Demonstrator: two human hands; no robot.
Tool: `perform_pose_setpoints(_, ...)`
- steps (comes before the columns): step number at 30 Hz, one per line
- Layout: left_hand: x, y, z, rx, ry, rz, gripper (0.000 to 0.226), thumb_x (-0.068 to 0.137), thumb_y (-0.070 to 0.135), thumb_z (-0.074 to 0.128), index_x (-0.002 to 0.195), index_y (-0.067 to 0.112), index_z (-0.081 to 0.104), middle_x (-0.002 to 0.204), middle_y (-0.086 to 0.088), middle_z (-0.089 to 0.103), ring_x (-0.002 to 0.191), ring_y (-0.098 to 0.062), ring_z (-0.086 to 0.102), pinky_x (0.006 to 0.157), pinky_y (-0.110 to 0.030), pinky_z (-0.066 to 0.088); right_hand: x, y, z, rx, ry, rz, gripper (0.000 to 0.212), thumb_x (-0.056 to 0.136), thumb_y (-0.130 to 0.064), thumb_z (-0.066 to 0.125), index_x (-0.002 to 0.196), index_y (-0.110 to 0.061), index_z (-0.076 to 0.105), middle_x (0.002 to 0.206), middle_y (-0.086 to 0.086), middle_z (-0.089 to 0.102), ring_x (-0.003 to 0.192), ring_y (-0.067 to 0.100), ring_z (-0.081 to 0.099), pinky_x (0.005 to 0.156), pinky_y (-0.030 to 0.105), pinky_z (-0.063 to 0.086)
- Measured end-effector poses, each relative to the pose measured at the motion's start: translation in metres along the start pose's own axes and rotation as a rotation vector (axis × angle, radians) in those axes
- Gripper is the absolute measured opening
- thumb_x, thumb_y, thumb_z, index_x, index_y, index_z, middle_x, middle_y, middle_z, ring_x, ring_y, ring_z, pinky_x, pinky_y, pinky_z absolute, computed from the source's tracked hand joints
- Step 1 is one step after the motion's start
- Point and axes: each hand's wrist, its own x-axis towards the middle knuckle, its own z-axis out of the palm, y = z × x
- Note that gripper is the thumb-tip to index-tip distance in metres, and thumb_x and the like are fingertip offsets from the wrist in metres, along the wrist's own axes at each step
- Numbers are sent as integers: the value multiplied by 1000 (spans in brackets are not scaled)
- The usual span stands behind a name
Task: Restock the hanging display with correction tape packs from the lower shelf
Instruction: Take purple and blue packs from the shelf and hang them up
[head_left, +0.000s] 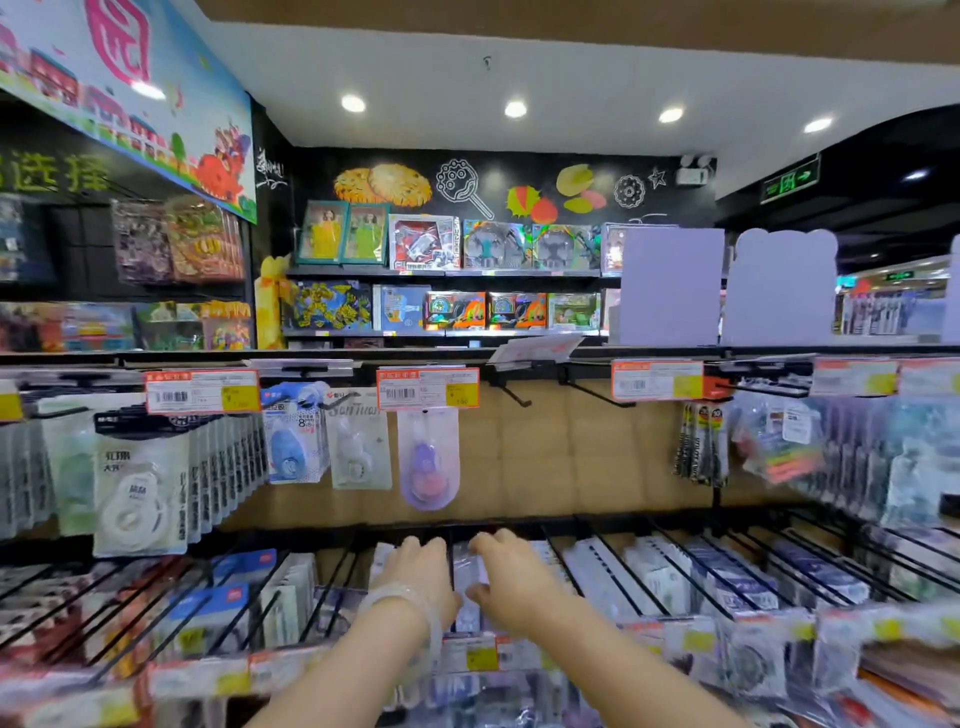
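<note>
Both hands reached into one wire bin of the lower shelf; left hand and right hand curled around the packs between them, blur hiding the grip. An empty hook hung directly above.

Your two forearms are bare, with no sleeves showing anywhere up to the bottom edge of the frame. On your left wrist, at lower centre, you wear a pale, translucent bangle, smooth and rounded, with a milky, glassy look. Your left hand and right hand carry no gloves, and you show no rings or watch. Motion blur softens your fingertips.
</note>
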Motion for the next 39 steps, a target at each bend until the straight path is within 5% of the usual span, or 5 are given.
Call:
perform_pose_setpoints(8,-52,4,39,164,-35,27,40,88,26,56,126,16,48,131,-9,48,120,-28,49,97,-35,44,-57,-2,27,-48,-28,-56,37,92,-17,53,127,-5,45,131,18,47,121,32,46,90,38,41)
perform_pose_setpoints(18,-102,-44,111,186,-206,-59,44,89,27,55,129,12,44,133,-13,44,124,-32,44,100,-37,39,-100,12,124,31,-264,-42,28,89,-13,52,115,-1,51,122,21,52,114,32,51,83,35,40)
perform_pose_setpoints(26,-91,-79,163,104,-376,-143,37,90,15,50,127,14,50,131,-13,49,122,-30,47,94,-35,43,-92,16,194,91,-405,61,39,90,-20,53,127,-9,48,130,14,48,119,29,48,89,32,41)
perform_pose_setpoints(39,-33,-93,245,-147,-589,-38,36,97,15,36,131,11,45,128,-14,55,113,-28,55,89,-30,44,-45,30,272,251,-515,337,50,90,-16,55,135,-7,35,138,16,36,126,29,44,97,30,39)
